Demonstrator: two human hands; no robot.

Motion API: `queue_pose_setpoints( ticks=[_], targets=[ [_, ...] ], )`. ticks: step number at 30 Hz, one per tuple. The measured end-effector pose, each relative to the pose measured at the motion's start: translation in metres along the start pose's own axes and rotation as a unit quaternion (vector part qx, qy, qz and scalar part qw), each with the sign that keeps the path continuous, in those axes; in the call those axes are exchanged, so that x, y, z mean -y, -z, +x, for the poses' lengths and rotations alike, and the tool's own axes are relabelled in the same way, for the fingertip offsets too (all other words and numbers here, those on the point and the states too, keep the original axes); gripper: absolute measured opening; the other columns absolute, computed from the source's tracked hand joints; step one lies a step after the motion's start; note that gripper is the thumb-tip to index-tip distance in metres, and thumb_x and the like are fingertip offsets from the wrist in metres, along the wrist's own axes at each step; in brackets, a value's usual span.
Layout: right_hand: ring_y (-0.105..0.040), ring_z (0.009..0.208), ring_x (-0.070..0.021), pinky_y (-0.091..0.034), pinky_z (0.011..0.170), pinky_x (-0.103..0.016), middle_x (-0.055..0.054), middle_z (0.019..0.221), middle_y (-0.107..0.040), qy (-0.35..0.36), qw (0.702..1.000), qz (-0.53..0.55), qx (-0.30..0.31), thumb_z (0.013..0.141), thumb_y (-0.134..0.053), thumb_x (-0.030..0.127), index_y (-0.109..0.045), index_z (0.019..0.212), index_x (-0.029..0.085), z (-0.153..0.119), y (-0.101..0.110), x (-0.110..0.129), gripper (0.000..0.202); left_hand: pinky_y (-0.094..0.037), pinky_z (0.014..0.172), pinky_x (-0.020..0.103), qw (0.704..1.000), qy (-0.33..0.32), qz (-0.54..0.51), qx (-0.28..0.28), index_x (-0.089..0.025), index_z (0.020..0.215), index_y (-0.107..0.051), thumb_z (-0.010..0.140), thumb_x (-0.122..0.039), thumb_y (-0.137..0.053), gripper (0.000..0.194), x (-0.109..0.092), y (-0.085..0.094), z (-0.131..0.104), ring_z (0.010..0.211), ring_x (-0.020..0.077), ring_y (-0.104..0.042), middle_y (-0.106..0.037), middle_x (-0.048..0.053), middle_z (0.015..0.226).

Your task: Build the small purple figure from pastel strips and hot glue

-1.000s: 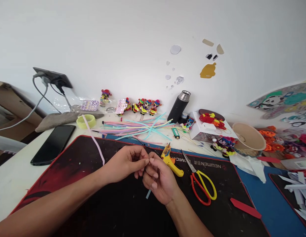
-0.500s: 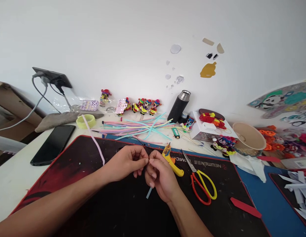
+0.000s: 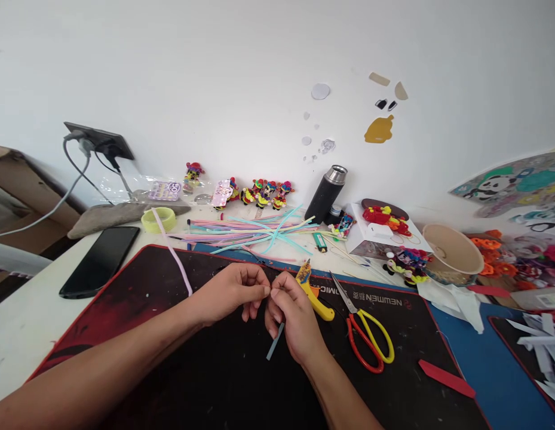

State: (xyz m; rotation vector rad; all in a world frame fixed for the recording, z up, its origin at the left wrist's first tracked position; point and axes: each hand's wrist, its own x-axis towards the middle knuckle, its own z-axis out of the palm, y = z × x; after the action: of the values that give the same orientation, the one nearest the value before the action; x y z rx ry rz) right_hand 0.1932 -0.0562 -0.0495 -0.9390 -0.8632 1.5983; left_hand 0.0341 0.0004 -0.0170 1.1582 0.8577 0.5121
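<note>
Where the left hand (image 3: 235, 292) and the right hand (image 3: 299, 325) meet: thumbs and forefingers come together tip to tip over the black mat (image 3: 214, 376), just in from its far edge.
Left grip: thumb and forefinger are drawn together in a fine pinch, the other fingers curled loosely below; whatever they may hold is too small or hidden to tell.
Right grip: thumb and forefinger are also closed to a pinch, palm turned toward the left hand; its contents cannot be made out.
Blue-grey strip (image 3: 275, 343): it slants out beside the right hand's lower fingers; whether they touch it cannot be told.
Yellow glue gun (image 3: 321, 306): it rests just beyond the right hand, nozzle toward the mat's far edge.
Scissors (image 3: 371, 334): red and yellow handles face the near edge, to the right of the glue gun.
Lilac stem (image 3: 175, 255): it crosses the mat's far edge, one end near the left wrist.
Colored stems (image 3: 254, 230): they lie in a loose bundle along the back of the table (image 3: 17, 352).
Fingertip work: such fine handling likely calls for light, even pressure, one pinch steady while the other makes small adjustments, with wrists low and knuckles clear of the nozzle.
</note>
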Motion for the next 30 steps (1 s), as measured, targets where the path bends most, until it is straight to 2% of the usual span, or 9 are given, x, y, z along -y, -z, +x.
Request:
queue_pose_setpoints(
  ticks=[7, 12, 20, 30],
  targets=[
    [-0.041, 0.031, -0.005, -0.031, 0.035, -0.014, 0.014, 0.05, -0.045, 0.002, 1.0, -0.01, -0.003, 0.093, -0.063, 0.032, -0.048, 0.082, 0.023, 0.001, 0.0, 0.0, 0.021, -0.047, 0.043, 0.019, 1.0, 0.004, -0.015, 0.001, -0.015, 0.077, -0.065, 0.077, -0.04, -0.081, 0.029, 0.002, 0.0, 0.0, 0.046, 0.0108, -0.058, -0.062, -0.004, 0.054],
    [-0.042, 0.033, -0.0058, -0.034, 0.035, -0.015, 0.012, 0.051, -0.049, 0.001, 1.0, 0.015, -0.007, 0.095, -0.064, 0.038, -0.051, 0.083, 0.022, 0.001, 0.002, 0.003, 0.024, -0.048, 0.045, 0.02, 0.999, -0.034, -0.03, -0.013, -0.015, 0.077, -0.065, 0.076, -0.05, -0.084, 0.04, 0.0, -0.004, -0.001, 0.047, 0.0108, -0.059, -0.063, -0.003, 0.056],
    [-0.042, 0.033, -0.0063, -0.033, 0.035, -0.015, 0.011, 0.052, -0.053, 0.005, 1.0, -0.027, -0.014, 0.093, -0.07, 0.047, -0.052, 0.09, 0.022, 0.001, 0.004, 0.011, 0.031, -0.05, 0.049, 0.021, 0.999, -0.044, 0.007, -0.024, -0.015, 0.079, -0.065, 0.078, -0.057, -0.083, 0.046, -0.006, -0.008, -0.004, 0.049, 0.0106, -0.06, -0.064, -0.003, 0.058],
    [-0.037, 0.029, -0.0057, -0.029, 0.034, -0.015, 0.015, 0.046, -0.046, 0.004, 0.994, -0.101, -0.034, 0.093, -0.068, 0.049, -0.051, 0.089, 0.023, 0.001, 0.003, 0.014, 0.032, -0.051, 0.049, 0.022, 0.998, -0.036, 0.03, -0.036, -0.016, 0.079, -0.064, 0.079, -0.054, -0.082, 0.042, -0.004, -0.006, -0.003, 0.05, 0.0114, -0.06, -0.064, -0.003, 0.058]
  ],
)
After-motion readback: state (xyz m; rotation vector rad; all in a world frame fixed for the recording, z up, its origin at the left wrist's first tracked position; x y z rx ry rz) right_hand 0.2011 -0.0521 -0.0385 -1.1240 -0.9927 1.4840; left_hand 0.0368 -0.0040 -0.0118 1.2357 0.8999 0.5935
